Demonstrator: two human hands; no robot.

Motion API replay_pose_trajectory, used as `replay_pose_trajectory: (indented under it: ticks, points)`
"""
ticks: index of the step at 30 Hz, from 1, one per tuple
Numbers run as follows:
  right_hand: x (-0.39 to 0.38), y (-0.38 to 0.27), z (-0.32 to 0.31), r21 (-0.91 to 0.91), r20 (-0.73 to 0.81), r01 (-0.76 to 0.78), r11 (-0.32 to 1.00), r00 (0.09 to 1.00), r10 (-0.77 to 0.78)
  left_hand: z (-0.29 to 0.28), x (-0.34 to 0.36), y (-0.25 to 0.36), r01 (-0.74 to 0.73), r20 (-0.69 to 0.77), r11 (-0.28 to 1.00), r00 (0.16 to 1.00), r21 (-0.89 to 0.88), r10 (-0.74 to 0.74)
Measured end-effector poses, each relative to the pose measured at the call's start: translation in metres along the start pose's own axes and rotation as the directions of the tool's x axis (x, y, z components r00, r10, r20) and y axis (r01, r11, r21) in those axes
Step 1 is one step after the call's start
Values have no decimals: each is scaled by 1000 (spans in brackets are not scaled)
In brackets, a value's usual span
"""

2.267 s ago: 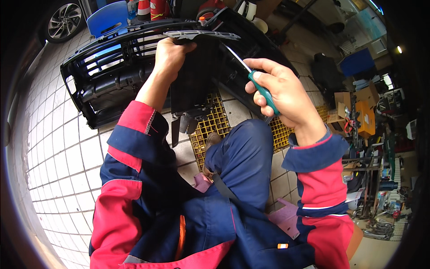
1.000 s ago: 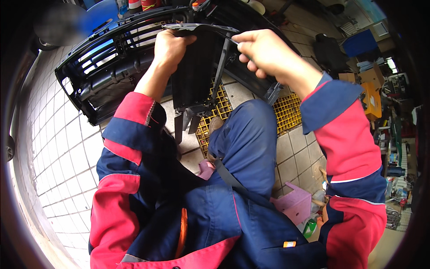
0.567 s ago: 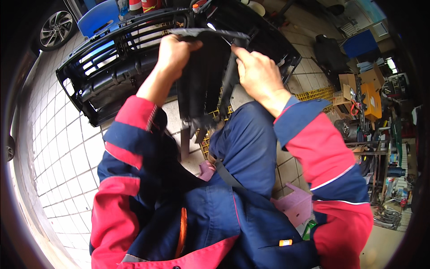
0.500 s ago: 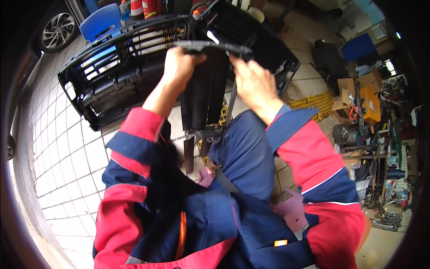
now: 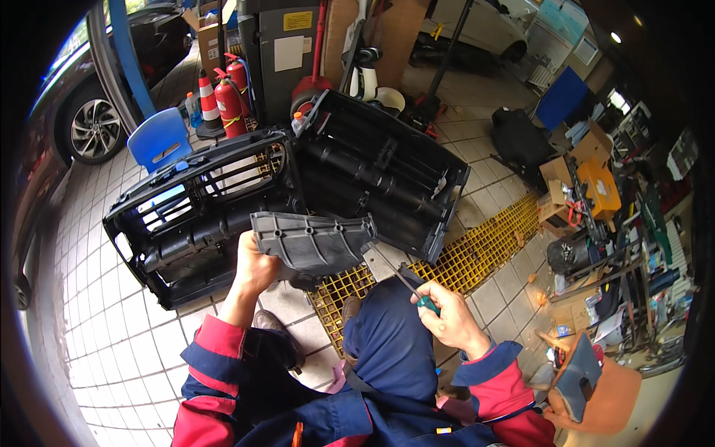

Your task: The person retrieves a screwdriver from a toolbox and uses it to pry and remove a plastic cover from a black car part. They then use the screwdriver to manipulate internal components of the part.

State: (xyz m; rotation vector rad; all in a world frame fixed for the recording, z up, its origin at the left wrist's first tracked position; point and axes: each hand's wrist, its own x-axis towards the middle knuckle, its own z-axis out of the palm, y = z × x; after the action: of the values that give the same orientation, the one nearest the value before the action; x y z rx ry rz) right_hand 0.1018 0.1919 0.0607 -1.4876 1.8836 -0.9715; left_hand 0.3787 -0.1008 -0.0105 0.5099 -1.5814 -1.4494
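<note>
My left hand (image 5: 257, 267) is closed round the left end of a black ribbed plastic part (image 5: 320, 242), holding it up in front of my knees. In my right hand (image 5: 449, 319) is a screwdriver with a green handle (image 5: 427, 304). Its thin shaft (image 5: 402, 279) points up and left, toward the part's right end; whether the tip touches it I cannot tell. Just beyond the part lie two large black plastic frames: a slatted one (image 5: 216, 175) on the left and a deeper one (image 5: 380, 167) on the right.
Yellow floor grating (image 5: 477, 253) runs under and beside my feet. A blue chair (image 5: 159, 138), red fire extinguishers (image 5: 229, 104) and a traffic cone (image 5: 208, 108) stand far left, near a parked car's wheel (image 5: 95, 130). Cardboard boxes (image 5: 557, 182) and cluttered tools line the right.
The view has tilted up, showing more of the workshop. My right hand has come away from the part, lower and to the right, and the screwdriver is now plain. My left hand still grips the part.
</note>
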Motion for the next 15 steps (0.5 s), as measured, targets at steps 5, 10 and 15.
replay_pose_trajectory:
  ticks: [5, 10, 15]
  points:
    - [19, 16, 9, 481, -63, -182, 857, 968, 241, -4, 10, -4, 56, 28, 992, 998, -110, -53]
    - [96, 3, 28, 298, -241, 178, 938, 965, -107, -2, 27, -2, 240, 23, 934, 970, -266, -243]
    - [156, -6, 41, 337, -73, 17, 941, 997, 8, 0, 36, -17, 29, 74, 996, 997, 82, -35]
